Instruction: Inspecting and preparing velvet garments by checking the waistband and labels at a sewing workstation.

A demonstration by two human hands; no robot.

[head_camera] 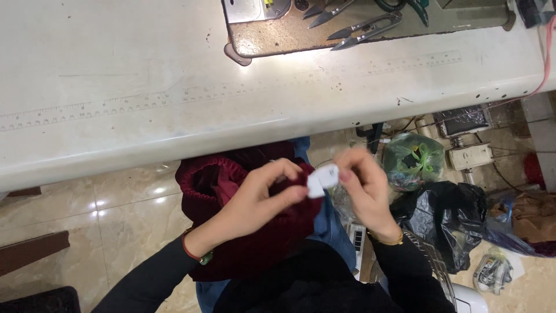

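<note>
Both my hands meet in front of my lap, below the edge of the white sewing table (174,110). My left hand (260,197) and my right hand (365,188) pinch a small white piece (322,179) between their fingertips. Under the hands a dark red velvet garment (231,191) lies bunched on my lap, over blue trousers (330,229). I wear black sleeves, a red-green bracelet on the left wrist and a gold one on the right.
Several thread snips (362,29) lie on the worn machine bed (347,26) at the table's far side. Right of my legs, on the tiled floor, are a green plastic bag (414,159), a black bag (449,217) and a pedal unit (472,155).
</note>
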